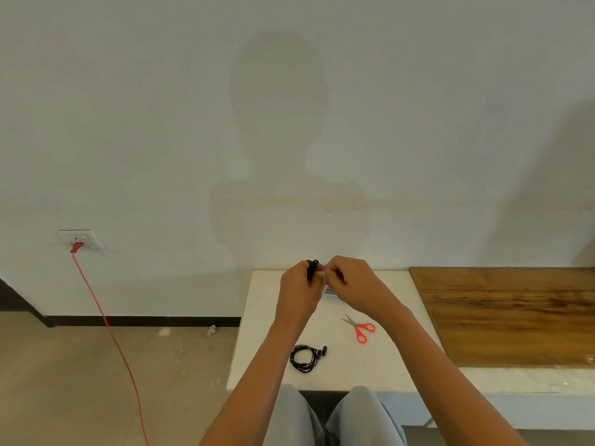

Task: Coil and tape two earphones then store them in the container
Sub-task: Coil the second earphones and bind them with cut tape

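My left hand (pixel 297 286) is raised over the far part of the white table (pixel 264 349) and grips a coiled black earphone (pixel 312 268), whose loops stick out above my fingers. My right hand (pixel 349 280) is right beside it, fingers pinched on what looks like clear tape (pixel 323 278) at the coil. A second black earphone (pixel 306 357) lies coiled on the table near the front edge, its earbuds pointing right. Something grey-blue (pixel 331 291) shows under my right hand; I cannot tell what it is. No container is clearly in view.
Red-handled scissors (pixel 360 328) lie on the table right of centre. A wooden board (pixel 515 317) covers the surface on the right. A red cable (pixel 106 323) runs from a wall socket (pixel 80 239) down across the floor on the left. My knees are under the front edge.
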Demonstrator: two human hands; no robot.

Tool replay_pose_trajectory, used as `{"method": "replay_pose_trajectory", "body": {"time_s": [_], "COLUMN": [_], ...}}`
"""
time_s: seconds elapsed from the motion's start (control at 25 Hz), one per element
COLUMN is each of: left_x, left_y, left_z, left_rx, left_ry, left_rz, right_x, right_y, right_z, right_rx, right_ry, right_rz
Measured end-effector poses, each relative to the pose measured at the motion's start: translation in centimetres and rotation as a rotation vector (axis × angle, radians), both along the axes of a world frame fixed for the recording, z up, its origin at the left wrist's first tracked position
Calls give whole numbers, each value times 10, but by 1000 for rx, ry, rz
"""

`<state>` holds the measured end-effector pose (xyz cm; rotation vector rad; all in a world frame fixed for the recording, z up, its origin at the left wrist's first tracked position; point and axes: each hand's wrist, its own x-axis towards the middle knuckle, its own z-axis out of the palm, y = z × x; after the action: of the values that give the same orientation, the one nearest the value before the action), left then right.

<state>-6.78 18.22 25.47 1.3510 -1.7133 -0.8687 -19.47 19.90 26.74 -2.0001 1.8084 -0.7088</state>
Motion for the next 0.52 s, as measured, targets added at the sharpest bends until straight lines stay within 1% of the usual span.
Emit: {"method": "replay_pose_trajectory", "body": {"time_s": [0.08, 0.12, 0.32, 0.4, 0.52], "left_x": [1, 1, 4, 5, 10], "left_y": [-1, -1, -3, -5, -6], "left_z": [-4, -6, -9, -9, -3], "left_rx": [4, 9, 54, 60, 99], "left_ry": [-21, -28, -58, -84, 31], "left_rz": [10, 13, -9, -20, -41], "right_x": [-1, -3, -20, -21, -25], "right_y": [5, 6, 1, -1, -2], "right_z": [2, 3, 12, 13, 14], "right_rx": [61, 86, 82, 42, -39], "right_ry": [-22, -31, -216, -163, -26], "right_rz": [109, 130, 44, 54, 104]}}
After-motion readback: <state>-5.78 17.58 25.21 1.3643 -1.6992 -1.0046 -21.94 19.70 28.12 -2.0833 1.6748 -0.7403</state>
